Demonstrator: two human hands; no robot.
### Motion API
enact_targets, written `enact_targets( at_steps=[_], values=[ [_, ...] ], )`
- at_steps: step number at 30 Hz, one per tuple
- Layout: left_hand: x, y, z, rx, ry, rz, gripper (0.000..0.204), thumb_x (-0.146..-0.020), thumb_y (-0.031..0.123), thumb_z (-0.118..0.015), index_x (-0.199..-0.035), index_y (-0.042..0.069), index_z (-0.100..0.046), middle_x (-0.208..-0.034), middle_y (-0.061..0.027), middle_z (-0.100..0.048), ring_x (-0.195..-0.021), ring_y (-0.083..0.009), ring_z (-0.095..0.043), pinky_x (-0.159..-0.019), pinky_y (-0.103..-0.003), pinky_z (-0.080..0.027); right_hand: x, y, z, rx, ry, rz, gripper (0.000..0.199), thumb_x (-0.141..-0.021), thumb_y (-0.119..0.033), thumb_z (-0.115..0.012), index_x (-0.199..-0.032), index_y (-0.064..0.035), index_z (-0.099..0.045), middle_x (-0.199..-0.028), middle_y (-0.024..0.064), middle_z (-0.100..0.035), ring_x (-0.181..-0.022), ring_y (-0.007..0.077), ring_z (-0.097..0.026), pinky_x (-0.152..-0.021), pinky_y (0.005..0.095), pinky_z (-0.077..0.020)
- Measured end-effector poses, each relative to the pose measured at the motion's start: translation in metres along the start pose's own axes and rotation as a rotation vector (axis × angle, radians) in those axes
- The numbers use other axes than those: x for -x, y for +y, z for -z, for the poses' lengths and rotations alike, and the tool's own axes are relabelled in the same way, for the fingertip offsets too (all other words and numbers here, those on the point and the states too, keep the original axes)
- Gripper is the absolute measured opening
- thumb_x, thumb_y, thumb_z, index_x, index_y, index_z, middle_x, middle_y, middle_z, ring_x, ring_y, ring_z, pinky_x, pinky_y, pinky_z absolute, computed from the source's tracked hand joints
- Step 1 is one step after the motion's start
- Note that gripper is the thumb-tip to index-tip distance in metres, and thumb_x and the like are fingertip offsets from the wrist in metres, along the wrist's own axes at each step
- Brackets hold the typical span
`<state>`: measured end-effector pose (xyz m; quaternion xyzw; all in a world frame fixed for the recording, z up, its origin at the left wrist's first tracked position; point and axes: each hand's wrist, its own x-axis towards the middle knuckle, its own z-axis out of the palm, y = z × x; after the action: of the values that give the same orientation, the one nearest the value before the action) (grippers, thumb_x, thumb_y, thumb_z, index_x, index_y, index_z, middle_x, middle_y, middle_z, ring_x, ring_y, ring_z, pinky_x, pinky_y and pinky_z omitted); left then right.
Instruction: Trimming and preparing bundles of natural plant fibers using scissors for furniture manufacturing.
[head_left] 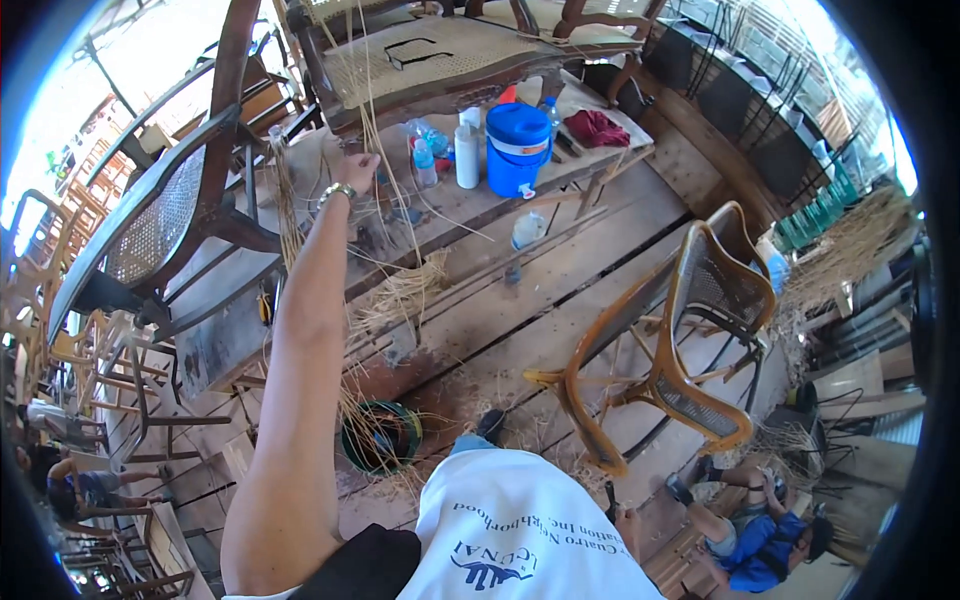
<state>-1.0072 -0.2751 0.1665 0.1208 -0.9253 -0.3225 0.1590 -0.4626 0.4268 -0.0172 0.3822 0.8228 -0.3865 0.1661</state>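
My left arm reaches forward over the wooden workbench [460,222]. My left hand [358,174], with a watch at the wrist, has its fingers closed on thin cane strands [369,128] that hang from the woven seat [440,62]. A bundle of long cane strips [287,205] hangs just left of the hand. My right hand [627,527], partly hidden by my shirt, is low beside my body, closed round a dark slim tool [611,495] whose kind I cannot make out.
A blue water jug [518,150], white bottle [467,156] and maroon cloth [597,130] stand or lie on the bench. Eyeglasses [418,52] rest on the seat. A wooden cane chair [670,350] lies right; a dark bucket [381,438] stands near my feet. A person [765,540] sits lower right.
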Motion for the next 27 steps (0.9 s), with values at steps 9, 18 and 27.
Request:
enact_targets(
  at_steps=[9, 18, 27],
  values=[
    [0.220, 0.054, -0.069, -0.077, -0.204, 0.074, 0.052, -0.080, 0.046, -0.065, -0.107, 0.002, -0.063, -0.108, -0.0241, -0.063, -0.100, -0.0406, -0.061, -0.089, -0.048, -0.047, 0.030, -0.009, 0.016, 0.032, -0.044, 0.157, 0.029, -0.094, -0.025, -0.056, -0.078, -0.0009, -0.057, -0.057, 0.0090, -0.057, -0.039, 0.0153, -0.052, -0.036, 0.0312, -0.0394],
    [0.598, 0.177, -0.212, 0.343, -0.971, -0.308, 0.058, -0.084, 0.043, -0.066, -0.126, 0.004, -0.055, -0.116, -0.0154, -0.065, -0.100, -0.0293, -0.063, -0.088, -0.038, -0.049, 0.012, -0.052, -0.020, 0.493, -0.481, 0.742, 0.032, -0.084, -0.028, -0.068, -0.095, 0.0008, -0.059, -0.088, 0.0236, -0.067, -0.086, 0.0389, -0.066, -0.072, 0.0467, -0.0507],
    [0.698, 0.145, -0.203, 0.421, -0.616, 0.130, 0.017, -0.078, 0.026, -0.067, -0.085, 0.011, -0.072, -0.082, -0.0115, -0.070, -0.078, -0.0253, -0.068, -0.071, -0.037, -0.052, 0.057, 0.002, -0.019, 0.302, -0.386, 1.076, 0.046, -0.080, -0.020, -0.074, -0.115, 0.0001, -0.050, -0.079, 0.0150, -0.067, -0.069, 0.0264, -0.067, -0.061, 0.0378, -0.0513]
  ],
)
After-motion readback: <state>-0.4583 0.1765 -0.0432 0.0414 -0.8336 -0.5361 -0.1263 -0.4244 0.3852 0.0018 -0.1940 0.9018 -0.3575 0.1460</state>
